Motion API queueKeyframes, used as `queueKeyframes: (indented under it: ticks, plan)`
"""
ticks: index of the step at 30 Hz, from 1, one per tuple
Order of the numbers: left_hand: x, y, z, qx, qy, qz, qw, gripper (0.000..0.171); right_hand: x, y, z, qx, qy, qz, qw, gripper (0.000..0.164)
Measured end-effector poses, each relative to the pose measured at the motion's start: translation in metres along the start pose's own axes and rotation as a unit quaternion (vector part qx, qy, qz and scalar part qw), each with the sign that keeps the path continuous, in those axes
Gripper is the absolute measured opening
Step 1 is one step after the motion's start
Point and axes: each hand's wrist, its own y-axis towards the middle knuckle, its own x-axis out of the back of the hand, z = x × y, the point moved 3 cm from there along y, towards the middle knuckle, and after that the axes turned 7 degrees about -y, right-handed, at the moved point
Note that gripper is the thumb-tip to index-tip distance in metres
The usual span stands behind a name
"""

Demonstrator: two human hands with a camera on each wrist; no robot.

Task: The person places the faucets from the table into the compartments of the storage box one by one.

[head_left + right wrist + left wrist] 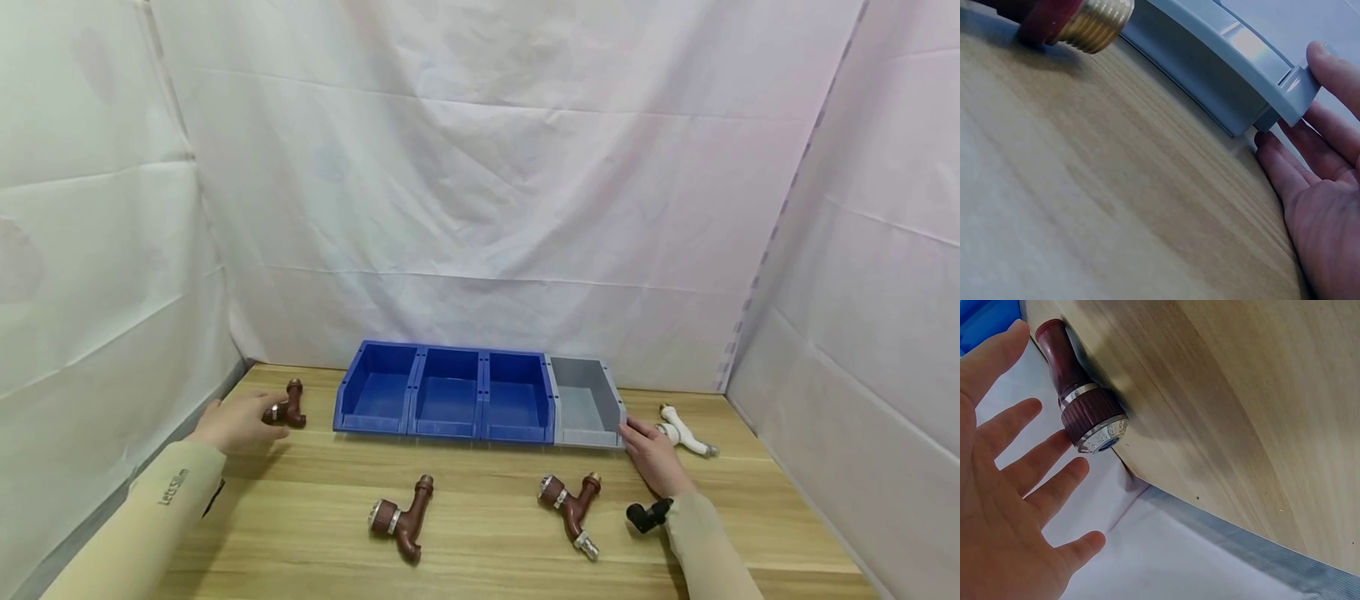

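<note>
My left hand (238,423) is at the far left beside a brown faucet (294,407). Its fingers are spread, and in the left wrist view the fingertips come right up to the faucet's ridged knob (1091,414), which has a silvery cap. My right hand (654,458) holds the front right corner of a grey storage bin (581,408). The right wrist view has the thumb (1335,72) at the bin's upper edge and the other fingers lower, at its underside. Three blue bins (446,408) stand in a row with the grey one.
Two more brown faucets (408,521) (576,508) lie on the front of the wooden table (315,517). A black elbow-shaped faucet (647,517) is by the right wrist, and a white faucet (686,435) lies beyond the right hand. White cloth (480,208) hangs behind and at both sides.
</note>
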Motion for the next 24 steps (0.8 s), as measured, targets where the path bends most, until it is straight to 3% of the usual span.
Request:
queueKeyframes:
  ticks: [10, 24]
  plan:
    - [-0.003, 0.005, 0.000, -0.007, 0.001, -0.001, 1.0000, 0.066, 0.001, 0.001, 0.000, 0.002, -0.004, 0.001, 1.000, 0.068]
    - [-0.013, 0.010, 0.004, 0.022, 0.005, 0.021, 0.9995, 0.074, 0.000, 0.000, 0.001, 0.000, -0.005, -0.007, 1.000, 0.066]
